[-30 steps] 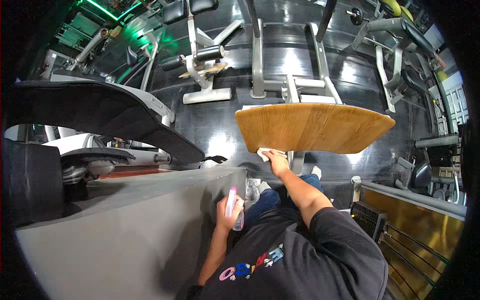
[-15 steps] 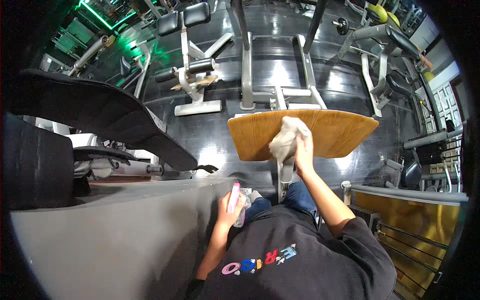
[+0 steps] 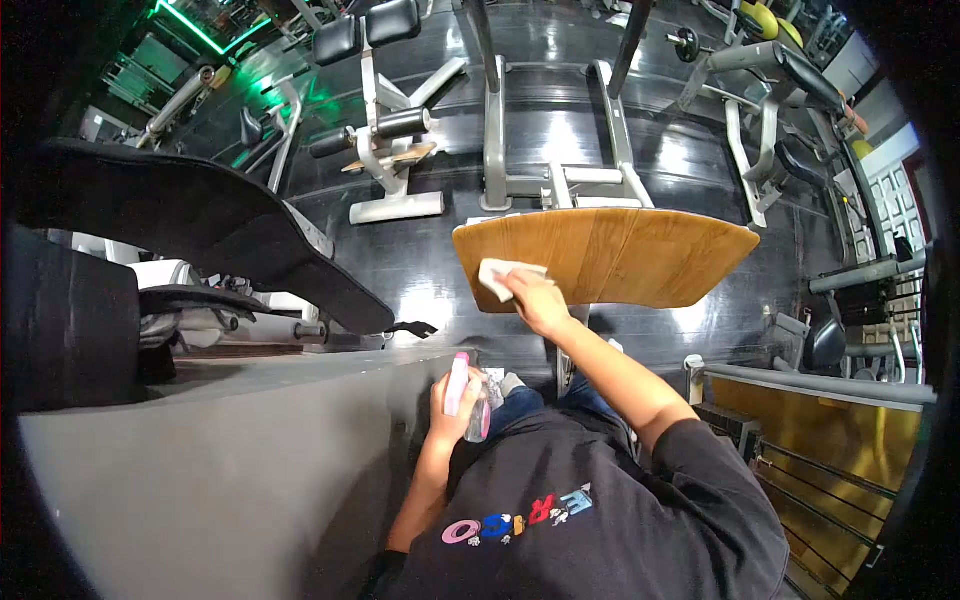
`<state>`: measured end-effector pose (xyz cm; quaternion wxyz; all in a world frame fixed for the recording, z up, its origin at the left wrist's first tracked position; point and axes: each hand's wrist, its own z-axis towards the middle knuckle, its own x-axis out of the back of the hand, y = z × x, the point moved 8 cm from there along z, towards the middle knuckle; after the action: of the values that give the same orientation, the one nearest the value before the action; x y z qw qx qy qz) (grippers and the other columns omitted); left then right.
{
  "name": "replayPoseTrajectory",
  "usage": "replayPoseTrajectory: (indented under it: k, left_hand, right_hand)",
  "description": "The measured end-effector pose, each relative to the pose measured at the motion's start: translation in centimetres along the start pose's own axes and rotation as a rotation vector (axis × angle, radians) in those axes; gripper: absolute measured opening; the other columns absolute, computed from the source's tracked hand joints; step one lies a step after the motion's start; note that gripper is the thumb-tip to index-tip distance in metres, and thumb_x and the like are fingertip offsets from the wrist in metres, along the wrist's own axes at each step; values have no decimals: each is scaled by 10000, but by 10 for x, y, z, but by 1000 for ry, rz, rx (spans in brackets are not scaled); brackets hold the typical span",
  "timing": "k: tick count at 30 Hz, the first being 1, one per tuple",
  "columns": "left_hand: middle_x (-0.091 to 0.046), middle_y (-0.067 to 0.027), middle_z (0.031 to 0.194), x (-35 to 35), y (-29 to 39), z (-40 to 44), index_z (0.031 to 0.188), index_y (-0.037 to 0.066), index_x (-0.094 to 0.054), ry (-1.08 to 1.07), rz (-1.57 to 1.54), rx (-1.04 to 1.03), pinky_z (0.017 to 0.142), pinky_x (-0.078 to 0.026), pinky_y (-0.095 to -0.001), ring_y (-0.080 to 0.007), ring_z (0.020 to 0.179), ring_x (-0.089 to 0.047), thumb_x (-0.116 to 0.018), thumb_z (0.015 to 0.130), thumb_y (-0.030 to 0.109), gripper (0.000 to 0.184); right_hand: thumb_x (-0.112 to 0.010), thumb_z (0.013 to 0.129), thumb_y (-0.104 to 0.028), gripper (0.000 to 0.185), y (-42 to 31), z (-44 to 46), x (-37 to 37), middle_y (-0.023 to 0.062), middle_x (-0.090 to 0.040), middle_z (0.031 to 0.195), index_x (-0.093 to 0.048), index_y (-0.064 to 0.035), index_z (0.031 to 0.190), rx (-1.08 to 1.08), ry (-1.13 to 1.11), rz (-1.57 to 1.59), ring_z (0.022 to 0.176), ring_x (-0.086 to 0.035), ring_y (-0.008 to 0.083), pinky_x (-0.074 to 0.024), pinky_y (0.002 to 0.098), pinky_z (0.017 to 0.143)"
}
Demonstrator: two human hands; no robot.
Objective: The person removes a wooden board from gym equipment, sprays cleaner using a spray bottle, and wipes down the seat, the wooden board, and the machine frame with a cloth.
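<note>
A white cloth (image 3: pixel 497 277) lies pressed against the left part of a wooden board (image 3: pixel 640 255), which is mounted on a grey metal frame. My right hand (image 3: pixel 540 303) grips the cloth, its fingers over it. Low in front of my body, my left hand (image 3: pixel 450 405) is closed around a spray bottle (image 3: pixel 474 412) with a pink-and-white top and a clear body. The bottle is upright or slightly tilted, close to the grey panel at my left. My palm hides part of it.
A grey panel (image 3: pixel 230 470) fills the lower left, with a black padded strap (image 3: pixel 200 215) above it. Beyond the board stand a leg machine with black rollers (image 3: pixel 404 123) and other gym machines on the dark floor. A grey rail (image 3: pixel 820 388) runs at the right.
My right hand has moved left across the board with the cloth, from the middle to the left part, and the cloth now lies flatter. The left hand with the spray bottle has hardly moved.
</note>
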<state>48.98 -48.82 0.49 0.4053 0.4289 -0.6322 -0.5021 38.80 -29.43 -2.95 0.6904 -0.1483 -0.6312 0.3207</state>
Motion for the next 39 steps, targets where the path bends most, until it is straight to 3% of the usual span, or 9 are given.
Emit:
replayPoseTrajectory:
  k: [6, 8, 16, 21, 26, 28, 30, 32, 39]
  left_hand:
    - [-618, -121, 1032, -1, 7, 5, 1024, -19, -568, 18, -39, -87, 680, -517, -292, -139, 717, -624, -579, 926, 279, 314]
    - [-509, -171, 1331, -4, 4, 6, 994, -6, -546, -11, -92, -17, 684, -538, -287, -149, 742, -633, -578, 921, 315, 331]
    - [-407, -235, 1416, 3, 21, 6, 973, 44, -533, 27, -783, -24, 696, -527, -341, -192, 676, -626, -554, 879, 432, 399]
    - [-617, -149, 763, -4, 43, 1, 879, 70, -516, -226, -786, -24, 732, -504, -378, -225, 674, -623, -565, 823, 517, 453]
    - [-618, -122, 748, -10, 37, -3, 907, 17, -552, -282, -773, 3, 740, -503, -342, -214, 700, -628, -624, 797, 520, 520]
    - [-615, -103, 748, -10, 36, -5, 938, 7, -562, -305, -632, 34, 742, -498, -324, -199, 710, -627, -653, 781, 526, 551]
    - [-615, -73, 801, -17, 53, -4, 907, 1, -588, -416, -424, 2, 686, -485, -283, -140, 724, -609, -662, 777, 470, 493]
    - [-619, -71, 829, -25, 60, 1, 893, -5, -595, -539, -365, 11, 651, -484, -278, -129, 706, -601, -635, 821, 364, 377]
    - [-658, -112, 965, -33, 30, 26, 950, -23, -602, -120, -211, 33, 617, -495, -271, -126, 693, -598, -545, 925, 209, 240]
  right_hand:
    - [-512, 950, -181, 361, 48, -42, -71, 100, -635, 1189, -525, -65, 1292, -448, -70, 657, 1087, -592, 189, -436, 308, 938]
    - [-501, 959, -198, 361, 26, -51, -62, 79, -655, 1116, -539, -55, 1288, -601, 9, 1193, 1022, -595, 151, -451, 308, 896]
    - [-521, 930, -184, 413, -83, -55, 39, 56, -650, 1050, -519, -36, 1316, -469, -292, 1405, 833, -587, 127, -502, 280, 769]
    - [-647, 831, -141, 484, -101, -44, 72, 109, -605, 1163, -540, -40, 1292, -70, -215, 848, 1012, -562, 162, -475, 313, 873]
    - [-766, 737, -198, 683, -79, -40, 73, 128, -472, 1368, -480, -53, 1340, -201, 208, 856, 1205, -482, 241, -364, 363, 1038]
    - [-779, 747, -209, 727, -62, -47, 44, 106, -499, 1347, -441, -39, 1368, -275, -7, 1218, 1240, -459, 237, -297, 373, 1089]
    - [-783, 760, -225, 705, -78, -70, 14, 86, -535, 1310, -461, -19, 1352, -316, -737, 1448, 1229, -464, 198, -322, 371, 1074]
    - [-769, 777, -214, 641, -75, -78, 16, 72, -572, 1264, -497, -15, 1322, -334, -777, 1423, 1193, -490, 167, -355, 355, 1046]
    - [-626, 913, -268, 299, 15, -88, 51, 7, -673, 949, -658, -6, 1053, -539, 68, 923, 864, -586, 95, -466, 264, 794]
